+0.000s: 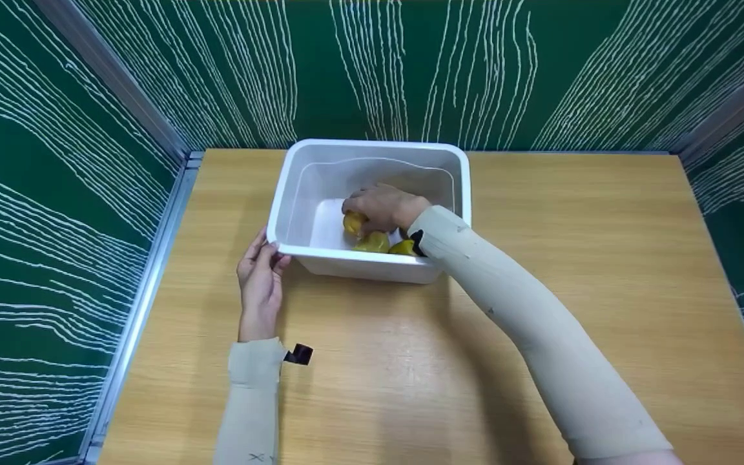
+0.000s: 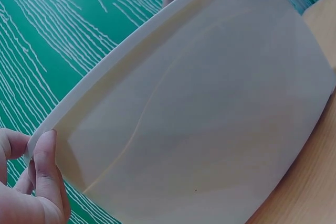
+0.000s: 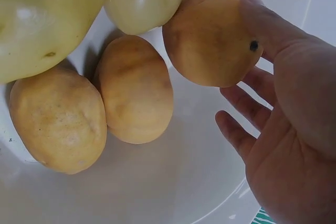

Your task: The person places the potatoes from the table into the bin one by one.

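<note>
A white plastic tub [image 1: 372,266] stands on the table. At its near left corner my left hand [image 1: 259,278] pinches the rim; the left wrist view shows the thumb and fingers [image 2: 47,169] on either side of the tub's edge. Inside the tub, my right hand [image 1: 382,205] holds a round orange-yellow fruit [image 3: 210,40] with a small dark spot. Beside it in the right wrist view lie two more orange-yellow fruits, one nearer [image 3: 135,90] and one farther left [image 3: 58,121]. Larger pale yellow-green produce, possibly potatoes, [image 3: 47,19] lies past them, partly cut off by the frame.
The wooden table [image 1: 372,374] extends around the tub. Green panels with white wavy lines [image 1: 372,71] enclose its back and sides, with metal framing [image 1: 146,258] along the left edge. A black wrist piece [image 1: 299,354] sticks out from the left sleeve.
</note>
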Demonstrator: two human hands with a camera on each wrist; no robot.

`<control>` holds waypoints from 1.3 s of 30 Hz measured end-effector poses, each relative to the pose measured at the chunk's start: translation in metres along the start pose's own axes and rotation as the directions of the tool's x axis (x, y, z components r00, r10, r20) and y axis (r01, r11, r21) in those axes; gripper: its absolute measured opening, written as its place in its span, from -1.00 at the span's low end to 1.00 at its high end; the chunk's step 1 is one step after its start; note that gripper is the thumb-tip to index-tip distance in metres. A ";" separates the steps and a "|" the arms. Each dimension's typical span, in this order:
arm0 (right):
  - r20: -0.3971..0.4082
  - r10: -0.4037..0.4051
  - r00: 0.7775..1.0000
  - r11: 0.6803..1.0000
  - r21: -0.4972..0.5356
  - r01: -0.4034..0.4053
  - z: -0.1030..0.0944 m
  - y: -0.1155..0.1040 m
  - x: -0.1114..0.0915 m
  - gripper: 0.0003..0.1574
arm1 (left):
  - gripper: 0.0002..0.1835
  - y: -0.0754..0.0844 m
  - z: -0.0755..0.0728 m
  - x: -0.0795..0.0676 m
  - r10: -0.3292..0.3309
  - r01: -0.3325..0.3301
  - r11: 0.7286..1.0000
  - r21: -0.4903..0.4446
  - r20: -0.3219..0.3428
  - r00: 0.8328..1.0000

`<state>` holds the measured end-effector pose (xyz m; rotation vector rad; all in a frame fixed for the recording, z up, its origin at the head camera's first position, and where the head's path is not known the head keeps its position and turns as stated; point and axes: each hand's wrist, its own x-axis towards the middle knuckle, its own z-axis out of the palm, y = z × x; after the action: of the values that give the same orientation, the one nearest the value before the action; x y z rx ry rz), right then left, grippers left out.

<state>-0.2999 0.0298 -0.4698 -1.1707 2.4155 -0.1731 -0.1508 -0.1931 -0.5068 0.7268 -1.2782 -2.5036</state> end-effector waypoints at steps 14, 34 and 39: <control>-0.017 0.010 1.000 1.000 -0.024 -0.011 0.001 0.002 -0.004 -0.39 | -0.49 -0.001 0.001 -0.001 -0.004 0.004 1.000 -0.014 -0.012 1.000; 0.001 0.126 0.992 0.991 0.045 -0.126 -0.042 0.004 -0.063 -0.32 | -0.47 0.001 0.000 -0.002 -0.025 0.025 1.000 -0.016 -0.012 1.000; -0.050 0.091 0.995 0.995 0.050 -0.089 -0.042 0.011 -0.079 -0.38 | -0.48 0.002 0.000 -0.002 -0.038 0.038 0.999 0.000 -0.011 0.999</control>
<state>-0.2837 0.0945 -0.4087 -1.0465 2.4894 -0.2347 -0.1490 -0.1928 -0.5043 0.7709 -1.2730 -2.5258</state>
